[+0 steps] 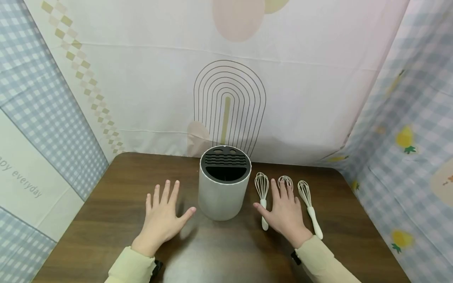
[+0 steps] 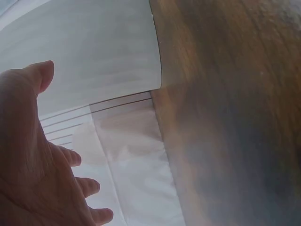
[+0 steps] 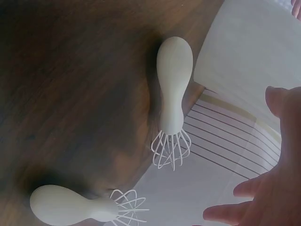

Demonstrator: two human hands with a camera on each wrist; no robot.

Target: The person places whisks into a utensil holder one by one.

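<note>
A light grey utensil holder [image 1: 222, 200] with a black slotted top stands mid-table. To its left my left hand [image 1: 161, 220] hovers with straight, spread fingers, holding nothing. The holder's side [image 2: 89, 52] fills the upper left of the left wrist view. Three white whisks lie right of the holder: a left whisk [image 1: 263, 196], a middle whisk [image 1: 285, 181] and a right whisk [image 1: 311, 210]. My right hand [image 1: 286, 214] is spread over the middle one, hiding its handle in the head view. Two white whisk handles [image 3: 175, 70] show beside that hand in the right wrist view.
The brown wooden table [image 1: 212, 255] meets a white patterned cloth [image 1: 148, 86] at its back edge. Blue checked cloths hang at the left [image 1: 46, 67] and right [image 1: 400, 110]. A dark band [image 1: 295, 258] shows at the right sleeve's cuff.
</note>
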